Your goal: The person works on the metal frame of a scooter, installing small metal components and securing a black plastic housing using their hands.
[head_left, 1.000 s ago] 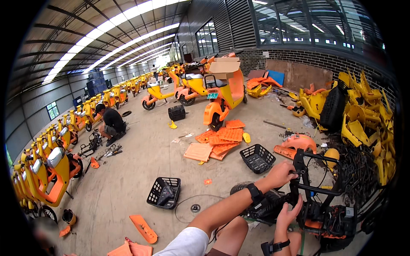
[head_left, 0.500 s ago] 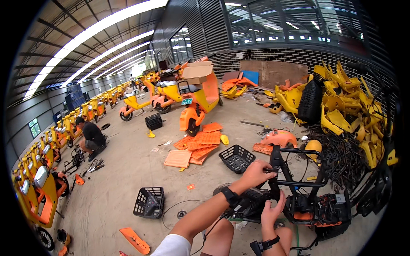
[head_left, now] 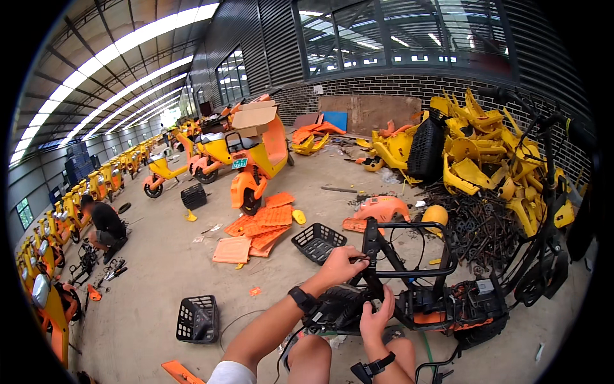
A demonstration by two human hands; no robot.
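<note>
A stripped scooter frame (head_left: 409,273) of black tubing lies on its side in front of me, its wheel (head_left: 342,296) nearest my knees. My left hand (head_left: 342,265) is at the upper end of a frame tube, fingers pinched around a small dark piece that I cannot make out. Lower down, my right hand (head_left: 377,313) has its fingers stretched upward beside the same tube, the fingertips at or against it. Wiring and a battery compartment (head_left: 473,297) with orange parts show to the right of the hands.
Black baskets (head_left: 198,318) stand to the left and beyond the frame. Orange panels (head_left: 262,224) lie stacked ahead. Yellow body shells (head_left: 470,153) and dark metal parts (head_left: 480,221) are heaped at right. Parked scooters (head_left: 259,157) stand farther back; another person (head_left: 107,224) crouches at left.
The view has turned to the right, so the surroundings sit farther left in the picture. Both hands keep nearly the same places at the scooter frame.
</note>
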